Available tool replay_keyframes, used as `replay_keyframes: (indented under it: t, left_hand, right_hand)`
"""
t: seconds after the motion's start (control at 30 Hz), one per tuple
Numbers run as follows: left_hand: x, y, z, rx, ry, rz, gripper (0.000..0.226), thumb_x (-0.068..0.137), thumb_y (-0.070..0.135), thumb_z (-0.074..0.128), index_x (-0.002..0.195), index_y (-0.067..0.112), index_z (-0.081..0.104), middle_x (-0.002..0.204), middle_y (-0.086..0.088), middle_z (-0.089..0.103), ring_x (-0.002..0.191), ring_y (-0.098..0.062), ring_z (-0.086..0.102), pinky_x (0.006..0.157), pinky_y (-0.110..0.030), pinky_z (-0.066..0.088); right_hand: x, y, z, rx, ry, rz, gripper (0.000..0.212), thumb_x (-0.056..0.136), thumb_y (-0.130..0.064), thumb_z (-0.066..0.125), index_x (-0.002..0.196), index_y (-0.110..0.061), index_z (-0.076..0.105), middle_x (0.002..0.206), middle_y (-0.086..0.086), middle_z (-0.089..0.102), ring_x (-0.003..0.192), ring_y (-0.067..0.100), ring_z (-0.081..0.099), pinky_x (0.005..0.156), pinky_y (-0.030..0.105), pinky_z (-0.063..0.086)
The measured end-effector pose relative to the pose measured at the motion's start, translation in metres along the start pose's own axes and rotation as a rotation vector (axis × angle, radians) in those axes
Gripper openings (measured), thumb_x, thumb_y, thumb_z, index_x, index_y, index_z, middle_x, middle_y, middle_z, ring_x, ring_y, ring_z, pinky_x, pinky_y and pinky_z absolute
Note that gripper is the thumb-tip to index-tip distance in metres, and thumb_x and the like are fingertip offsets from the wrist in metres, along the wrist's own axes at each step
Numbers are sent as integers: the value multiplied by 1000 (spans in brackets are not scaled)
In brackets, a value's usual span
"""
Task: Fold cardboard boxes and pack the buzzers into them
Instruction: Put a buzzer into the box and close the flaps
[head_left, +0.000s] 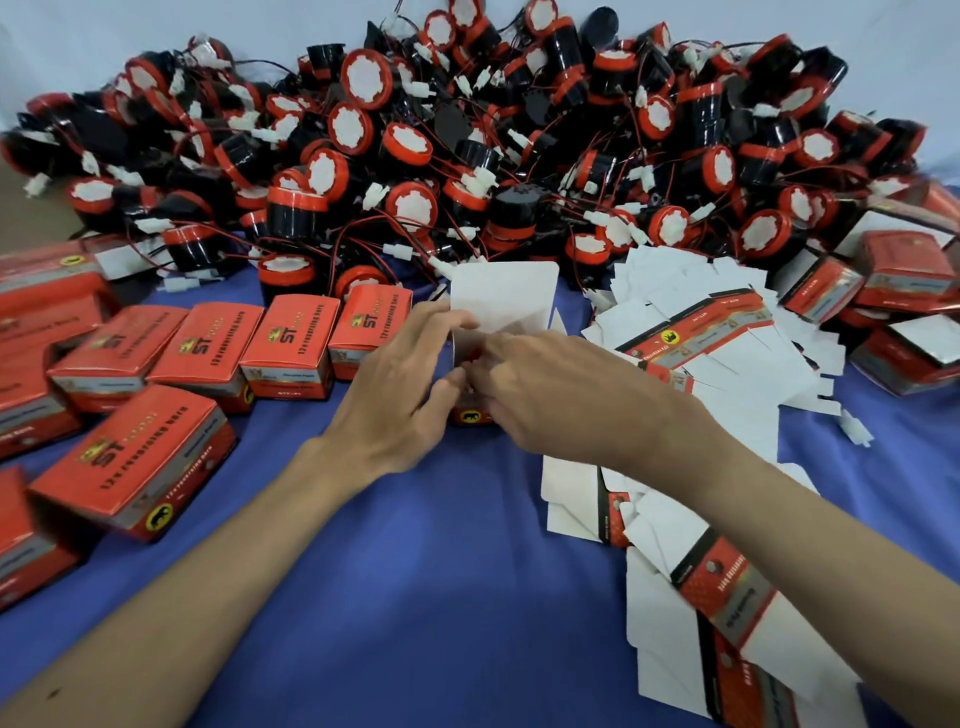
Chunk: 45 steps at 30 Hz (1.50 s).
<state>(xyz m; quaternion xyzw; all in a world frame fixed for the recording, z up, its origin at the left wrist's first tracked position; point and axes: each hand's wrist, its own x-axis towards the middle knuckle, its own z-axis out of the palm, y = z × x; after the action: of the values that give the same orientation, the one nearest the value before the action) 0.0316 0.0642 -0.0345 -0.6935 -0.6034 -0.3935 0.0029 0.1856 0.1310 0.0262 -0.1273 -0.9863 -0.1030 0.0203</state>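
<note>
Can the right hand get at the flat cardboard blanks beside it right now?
Likely yes: the flat white-and-red cardboard blanks lie uncovered beside the right hand, nothing between. But it first must release the half-folded red cardboard box it pinches.

I saw the tabletop (441, 597) draped in blue cloth, and behind its far edge a plain pale wall (156, 31), all under soft, even light.

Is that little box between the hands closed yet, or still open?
Open: the box has its white lid flap standing upright behind the left hand and right hand. What is inside is hidden.
</note>
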Motion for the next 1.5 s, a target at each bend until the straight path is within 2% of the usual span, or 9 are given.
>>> replay_keyframes:
  t: [0.23,0.47,0.6,0.8,1.0,1.2,1.33,1.43,1.5]
  left_hand:
    - [0,-1,1,20,14,-10,50,91,32,33,124,0,51,125,-14,50,110,-23,51,86,-45,47]
    - [1,0,2,24,11,-18,49,94,34,33,125,0,53,125,-14,51,111,-26,52,88,-41,44]
    - [2,1,2,34,34,-5,50,98,35,30,132,5,53,118,-12,52,102,-19,52,79,-38,46]
    - [3,2,4,56,81,-5,47,101,37,33,134,14,57,113,-9,50,96,-12,49,73,-32,48]
    - [5,1,16,23,84,30,40,97,31,44,127,11,63,119,-7,41,107,-11,44,94,-20,38]
    - [5,-1,19,-117,-11,-76,36,97,22,44,126,15,64,133,-5,37,117,-7,43,99,-11,35]
    - [6,-2,19,-206,-3,-71,38,95,22,46,132,29,45,133,2,38,120,-1,42,99,-19,39]
    - [5,0,19,-342,12,-129,57,93,21,51,136,38,17,144,-2,36,129,-12,43,107,-38,40]
    - [5,3,20,-411,56,-112,75,91,18,56,140,37,2,139,-1,42,125,-13,49,105,-35,43]
  right_hand:
    - [-1,14,-16,61,-87,-122,31,102,-28,34,112,-15,61,109,1,64,105,23,56,88,38,43]
    - [-2,-8,-2,-39,-64,43,32,100,-24,33,120,-19,57,120,6,54,110,27,53,86,41,49]
    - [-5,5,-17,145,-157,21,28,101,-33,35,117,-25,57,123,-1,51,115,25,51,87,45,49]
    - [-12,50,-35,126,327,240,24,98,-30,49,90,-14,65,85,-1,64,79,22,60,65,32,43]
    - [-9,59,-18,269,-157,185,32,104,-30,41,97,-10,64,82,5,69,79,21,65,78,39,48]
    - [-10,65,-2,632,19,264,33,91,-42,59,73,-14,58,62,0,65,53,4,60,59,23,48]
    - [-8,47,23,730,228,229,30,91,-32,63,73,-9,58,57,-10,51,50,6,47,54,24,38]
    - [-4,40,38,615,309,177,28,96,-24,57,72,-12,53,65,-17,44,57,2,43,57,25,30]
    - [-3,41,43,626,350,177,26,96,-21,58,72,-14,54,67,-16,44,59,2,44,57,21,29]
